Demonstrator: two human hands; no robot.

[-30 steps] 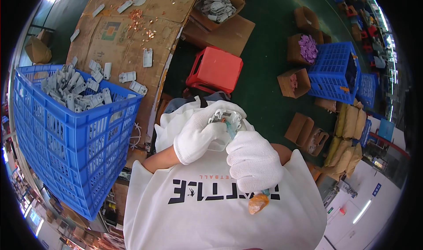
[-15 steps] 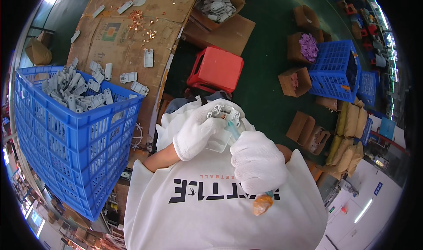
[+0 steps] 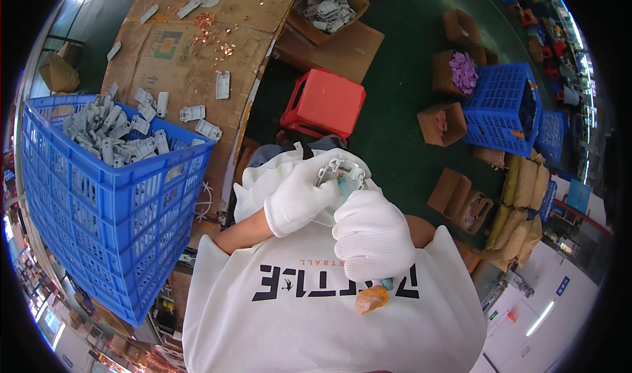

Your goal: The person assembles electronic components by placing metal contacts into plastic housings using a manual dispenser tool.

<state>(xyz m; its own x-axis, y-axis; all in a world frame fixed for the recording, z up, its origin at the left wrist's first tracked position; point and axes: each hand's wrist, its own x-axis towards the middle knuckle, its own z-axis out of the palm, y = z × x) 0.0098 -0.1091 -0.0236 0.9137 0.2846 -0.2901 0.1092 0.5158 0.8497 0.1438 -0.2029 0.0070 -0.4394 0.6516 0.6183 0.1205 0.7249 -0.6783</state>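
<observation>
My white-gloved left hand (image 3: 296,200) is closed around a light grey plastic casing (image 3: 356,171) in front of my shirt. The casing's hollow side faces up, and a bit of copper colour shows inside it. My gloved right hand (image 3: 372,235) makes a fist around a teal hand tool (image 3: 344,188) whose exact kind I cannot make out. Its front end reaches into the casing, with the very tip hidden. An amber-coloured lump (image 3: 372,300) at the tool's rear end sticks out below the fist.
At the left, a blue crate (image 3: 118,189) holds many grey casings. More casings and copper pieces (image 3: 205,27) lie on the cardboard-covered table (image 3: 148,64). Beyond my hands stands a red stool (image 3: 329,103). Boxes, a second blue crate (image 3: 500,103) and sacks (image 3: 517,208) line the right.
My right fist has shifted left and the tool's rear end has swung left with it. The casing has turned slightly in my left hand.
</observation>
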